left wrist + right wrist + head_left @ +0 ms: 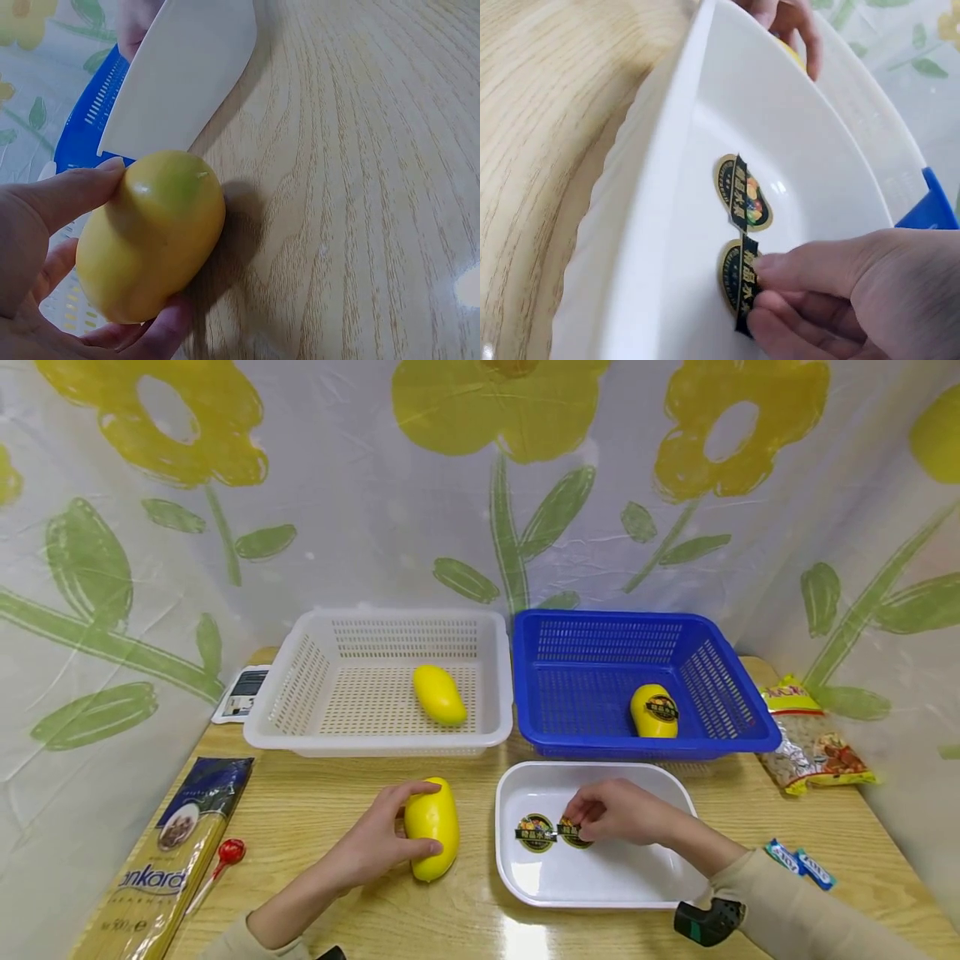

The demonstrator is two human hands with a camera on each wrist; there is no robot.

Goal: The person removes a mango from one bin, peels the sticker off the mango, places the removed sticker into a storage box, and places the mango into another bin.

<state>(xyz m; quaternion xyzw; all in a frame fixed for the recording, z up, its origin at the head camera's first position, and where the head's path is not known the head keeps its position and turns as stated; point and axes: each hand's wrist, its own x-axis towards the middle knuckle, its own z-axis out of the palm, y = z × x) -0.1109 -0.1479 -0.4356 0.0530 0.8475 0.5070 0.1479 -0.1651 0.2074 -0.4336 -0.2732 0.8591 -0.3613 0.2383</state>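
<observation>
On the table, a yellow mango [431, 828] lies under my left hand [382, 839], whose thumb and fingers curl round its sides. The left wrist view shows a greenish patch at one end of this mango [154, 236]. Inside the white tray [600, 885], my right hand [622, 812] pinches the edge of a round black-and-gold fruit sticker [739, 281]. A second such sticker [536, 833] lies flat beside it on the tray floor, the two nearly joined at their banner ends. My right fingertips cover part of the pinched sticker.
Behind stand a white basket [300, 742] with a plain mango [439, 695] and a blue basket [570, 742] with a stickered mango [655, 711]. Spaghetti [161, 868] and a red lollipop [231, 851] lie left; a snack bag [813, 739] and small blue packets [813, 868] lie right.
</observation>
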